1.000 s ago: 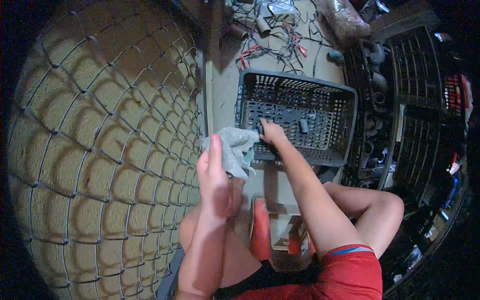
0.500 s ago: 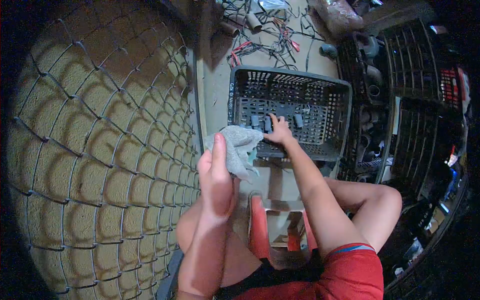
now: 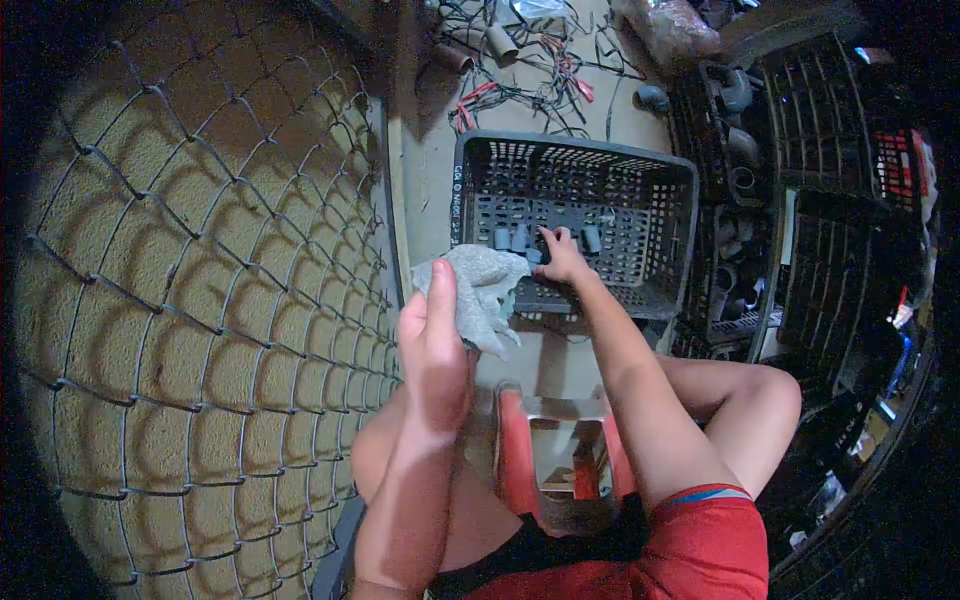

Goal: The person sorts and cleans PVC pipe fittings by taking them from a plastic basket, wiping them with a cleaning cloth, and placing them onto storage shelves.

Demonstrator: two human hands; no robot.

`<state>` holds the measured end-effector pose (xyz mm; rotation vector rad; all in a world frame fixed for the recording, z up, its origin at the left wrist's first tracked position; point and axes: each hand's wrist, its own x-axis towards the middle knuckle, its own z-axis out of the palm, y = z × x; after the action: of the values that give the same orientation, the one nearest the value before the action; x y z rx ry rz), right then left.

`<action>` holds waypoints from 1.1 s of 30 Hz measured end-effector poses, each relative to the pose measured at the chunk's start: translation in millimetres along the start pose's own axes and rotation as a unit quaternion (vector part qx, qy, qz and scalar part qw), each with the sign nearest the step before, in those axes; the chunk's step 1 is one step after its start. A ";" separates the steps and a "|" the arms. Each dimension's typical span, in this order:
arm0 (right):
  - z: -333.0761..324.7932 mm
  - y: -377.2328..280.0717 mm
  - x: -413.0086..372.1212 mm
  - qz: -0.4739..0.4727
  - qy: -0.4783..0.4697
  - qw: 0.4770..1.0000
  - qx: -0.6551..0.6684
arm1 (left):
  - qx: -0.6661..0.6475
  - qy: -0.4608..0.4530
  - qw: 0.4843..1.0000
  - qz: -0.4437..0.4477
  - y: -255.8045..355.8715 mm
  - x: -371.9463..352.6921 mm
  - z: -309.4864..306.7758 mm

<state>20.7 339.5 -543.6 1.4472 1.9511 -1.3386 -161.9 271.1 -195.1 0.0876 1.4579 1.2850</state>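
Note:
My left hand (image 3: 432,335) is closed round a crumpled grey cloth (image 3: 475,285), its thumb pointing up along the near side. The cloth hangs over the near left corner of a black plastic crate (image 3: 575,307). Inside the crate, my right hand (image 3: 563,262) reaches low with thumb and fingers spread. A small grey piece (image 3: 533,257), like a short pipe fitting, lies between the thumb and forefinger. Left of it stand two similar grey pieces (image 3: 502,238), side by side. Another grey piece (image 3: 592,239) is just right of my fingers.
A chain-link fence (image 3: 190,320) runs along the left. Beyond the crate lie tangled black and red strips (image 3: 550,85) and a short tube (image 3: 501,43). Stacked dark crates (image 3: 735,210) with grey pipe parts stand at right. A red stool (image 3: 515,450) is between my legs.
A grey piece beside my right hand has shifted left, close to its neighbour, and another shows near the thumb. My left hand still holds the cloth. The view has shifted slightly.

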 end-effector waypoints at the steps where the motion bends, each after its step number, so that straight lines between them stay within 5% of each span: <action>1: 3.2 -0.2 -4.0 0.001 0.001 1.000 0.000 | -0.012 0.012 1.000 0.010 0.4 0.7 3.1; 4: 6.1 1.5 -8.1 0.030 0.054 0.996 -0.059 | -0.015 0.033 0.999 0.026 -5.4 7.5 5.9; 7: 10.1 11.9 -11.5 0.009 0.004 1.000 -0.030 | 0.025 0.052 0.998 0.018 -7.1 8.3 4.7; 10: -0.6 15.9 -38.0 0.002 0.133 0.989 -0.058 | 0.051 0.042 0.998 0.017 -5.1 11.1 5.1; 13: -44.5 6.9 -82.1 -0.065 0.144 0.987 0.041 | 0.067 0.011 0.996 0.066 -14.8 22.9 1.9; 15: -86.1 -0.7 -127.7 -0.187 0.204 0.958 0.079 | 0.068 0.000 0.995 0.072 -20.6 27.9 4.9; 18: -163.0 -29.7 -226.8 -0.252 0.296 0.920 0.061 | 0.123 -0.024 0.988 0.093 -30.4 27.8 18.4; 24: -282.4 -55.0 -440.2 -0.348 0.561 0.749 -0.051 | 0.285 -0.046 0.940 0.179 -44.6 13.4 47.4; 29: -338.1 -24.5 -555.7 -0.196 0.767 0.588 -0.163 | 0.222 -0.105 0.951 0.187 -83.2 28.2 43.4; 33: -381.0 -1.9 -567.2 -0.067 0.800 0.572 -0.167 | 0.391 -0.026 0.893 0.223 -93.7 33.2 37.0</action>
<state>338.8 357.0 60.8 2.5643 2.8212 1.0419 -93.4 279.0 -275.7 1.0346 1.8951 0.9440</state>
